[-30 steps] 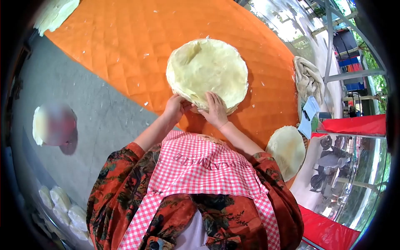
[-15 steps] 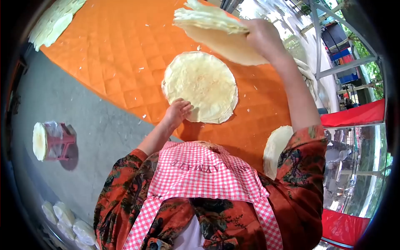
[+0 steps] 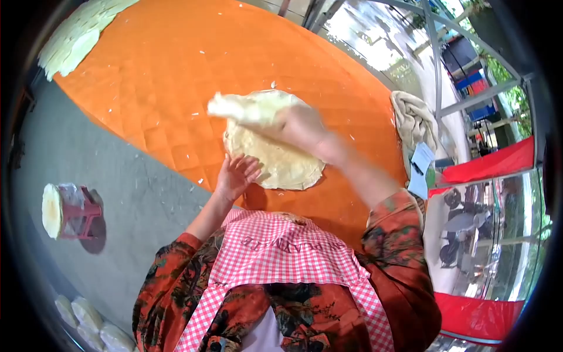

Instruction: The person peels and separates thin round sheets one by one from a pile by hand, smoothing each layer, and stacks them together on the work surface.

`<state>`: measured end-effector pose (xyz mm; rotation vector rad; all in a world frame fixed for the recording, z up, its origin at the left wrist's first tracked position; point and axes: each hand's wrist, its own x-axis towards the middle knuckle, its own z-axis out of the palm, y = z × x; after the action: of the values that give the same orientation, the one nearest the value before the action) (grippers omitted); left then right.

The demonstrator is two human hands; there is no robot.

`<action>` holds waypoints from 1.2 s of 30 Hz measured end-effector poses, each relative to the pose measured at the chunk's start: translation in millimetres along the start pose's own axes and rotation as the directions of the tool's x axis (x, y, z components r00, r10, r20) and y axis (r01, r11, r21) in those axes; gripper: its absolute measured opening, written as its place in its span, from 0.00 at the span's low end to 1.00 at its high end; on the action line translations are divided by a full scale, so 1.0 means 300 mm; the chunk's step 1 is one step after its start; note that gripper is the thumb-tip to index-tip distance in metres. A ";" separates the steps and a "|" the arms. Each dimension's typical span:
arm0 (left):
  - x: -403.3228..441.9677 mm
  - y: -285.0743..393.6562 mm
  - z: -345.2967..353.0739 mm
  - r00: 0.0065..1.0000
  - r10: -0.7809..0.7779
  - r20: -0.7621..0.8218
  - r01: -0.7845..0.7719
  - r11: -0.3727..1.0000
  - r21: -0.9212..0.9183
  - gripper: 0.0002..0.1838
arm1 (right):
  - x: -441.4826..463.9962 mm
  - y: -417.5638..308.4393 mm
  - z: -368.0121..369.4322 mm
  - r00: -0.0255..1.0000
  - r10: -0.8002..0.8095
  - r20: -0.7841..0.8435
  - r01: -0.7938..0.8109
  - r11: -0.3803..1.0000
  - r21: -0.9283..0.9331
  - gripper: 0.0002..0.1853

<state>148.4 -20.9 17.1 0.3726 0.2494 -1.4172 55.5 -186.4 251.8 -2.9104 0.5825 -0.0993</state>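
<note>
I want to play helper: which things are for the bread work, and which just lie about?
In the work:
- right hand, holding raised flatbread
- left hand, beside round flatbread
- orange cover

Probably just lying about:
- crumpled beige cloth
- light-blue sheet

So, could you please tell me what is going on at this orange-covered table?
A person in a checked apron is handling thin round flatbreads. The right hand, blurred, grips a raised piece of flatbread above a round flatbread lying on the orange cover. The left hand is open, palm up, beside the round's near edge. More flatbread lies at the table's far left corner.
</note>
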 end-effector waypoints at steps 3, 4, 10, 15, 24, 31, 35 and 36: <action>0.037 0.058 -0.086 0.979 0.197 0.041 -0.201 0.944 0.263 0.25 | 0.072 0.168 -0.438 0.976 0.097 0.195 -0.183 0.851 0.492 0.16; 0.045 0.074 -0.079 0.971 0.238 -0.018 -0.215 0.905 0.366 0.28 | 0.061 0.204 -0.496 0.967 0.155 0.200 -0.247 0.754 0.609 0.22; -0.029 0.127 0.121 0.971 0.179 0.161 -0.226 0.906 0.358 0.29 | -0.027 0.610 -0.173 0.929 0.218 0.301 -0.352 0.264 0.898 0.27; 0.110 0.129 -0.067 0.973 0.077 -0.217 0.111 0.671 0.733 0.19 | -0.332 0.798 0.446 0.465 0.523 0.714 -0.765 -0.169 0.622 0.23; 0.128 0.112 -0.084 0.958 0.119 -0.260 0.096 0.724 0.683 0.21 | -0.477 0.713 0.713 0.535 0.765 0.358 -0.465 -0.088 0.881 0.30; 0.108 0.092 -0.029 0.983 0.118 -0.142 0.043 0.600 0.799 0.26 | -0.442 0.713 0.759 0.450 0.885 0.117 -0.740 0.296 0.604 0.35; 0.101 0.087 -0.016 0.972 0.144 -0.185 0.057 0.620 0.782 0.27 | -0.479 0.595 0.602 0.582 0.742 0.333 -0.198 -0.268 0.943 0.25; 0.123 0.102 -0.057 0.977 0.131 -0.169 0.037 0.676 0.736 0.27 | -0.470 0.556 0.556 0.580 0.716 0.388 -0.191 -0.343 0.920 0.24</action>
<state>184.7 -44.3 -9.5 1.2021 -0.1929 -1.3773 -120.8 -257.7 53.3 -0.8446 1.1246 -0.6690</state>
